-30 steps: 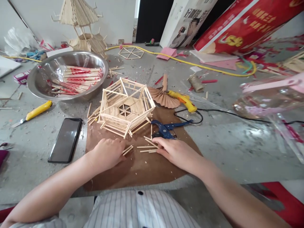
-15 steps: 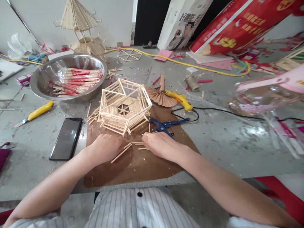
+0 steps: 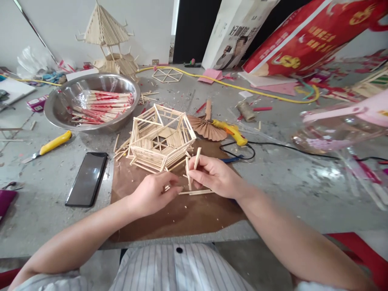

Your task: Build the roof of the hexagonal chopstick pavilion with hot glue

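My right hand [image 3: 214,174] is closed in a pinch on short wooden sticks [image 3: 188,171], which stand roughly upright between thumb and fingers. To its left, my left hand [image 3: 157,192] is half curled with thumb and fingertips apart; a small stick end shows by its fingers, and I see nothing gripped. More cut sticks [image 3: 200,192] lie on the brown mat [image 3: 182,220] under my right hand. Just beyond both hands sits a six-sided frame [image 3: 162,139] built of stacked sticks. Blue pliers [image 3: 233,159] are mostly hidden behind my right hand.
A steel bowl [image 3: 54,115] of wrapped chopsticks stands back left. Near it lie a phone [image 3: 86,179] and a yellow knife [image 3: 56,142]. A yellow glue gun [image 3: 233,133] with a black cord and a paper fan [image 3: 209,127] lie right. A stick pagoda [image 3: 106,32] stands behind.
My right hand has risen from the mat and turned, now with sticks upright in its fingers. My left hand has moved right and its fingers have loosened. The pliers are now mostly covered.
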Motion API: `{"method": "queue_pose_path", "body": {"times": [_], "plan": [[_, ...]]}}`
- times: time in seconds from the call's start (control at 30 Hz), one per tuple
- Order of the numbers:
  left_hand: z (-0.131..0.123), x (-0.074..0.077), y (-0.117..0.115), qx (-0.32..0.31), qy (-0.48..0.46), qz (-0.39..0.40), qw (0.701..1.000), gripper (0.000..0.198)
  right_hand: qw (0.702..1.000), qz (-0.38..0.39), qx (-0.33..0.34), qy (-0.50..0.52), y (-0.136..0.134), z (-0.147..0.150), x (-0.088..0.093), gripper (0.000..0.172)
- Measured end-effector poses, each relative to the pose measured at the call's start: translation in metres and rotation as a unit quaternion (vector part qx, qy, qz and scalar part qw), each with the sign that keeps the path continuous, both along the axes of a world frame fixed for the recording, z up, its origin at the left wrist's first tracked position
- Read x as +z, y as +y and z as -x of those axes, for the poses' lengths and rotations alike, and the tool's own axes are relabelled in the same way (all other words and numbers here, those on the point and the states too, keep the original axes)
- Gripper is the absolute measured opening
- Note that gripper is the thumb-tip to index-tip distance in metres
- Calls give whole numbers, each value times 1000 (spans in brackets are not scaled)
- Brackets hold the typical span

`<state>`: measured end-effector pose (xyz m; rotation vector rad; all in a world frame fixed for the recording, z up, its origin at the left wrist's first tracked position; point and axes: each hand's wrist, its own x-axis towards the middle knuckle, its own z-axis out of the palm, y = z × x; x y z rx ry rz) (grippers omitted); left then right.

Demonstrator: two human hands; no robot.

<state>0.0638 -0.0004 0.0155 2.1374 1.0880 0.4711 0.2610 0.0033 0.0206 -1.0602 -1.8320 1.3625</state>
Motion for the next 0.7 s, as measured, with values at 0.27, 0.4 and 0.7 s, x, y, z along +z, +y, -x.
{"method": "queue_pose_path", "body": {"times": [0.27,0.4,0.7], "plan": [[-7,-8,1,34,-105,161,981,24,984,118,-60,121,4,24,-17,23],[-3,-5,4,36,-157,249,955,23,981,124,-81,123,7,25,-13,25],[10,7,13,29,-129,168,977,22,993,-20,-108,-48,-7,8,-13,59]]}}
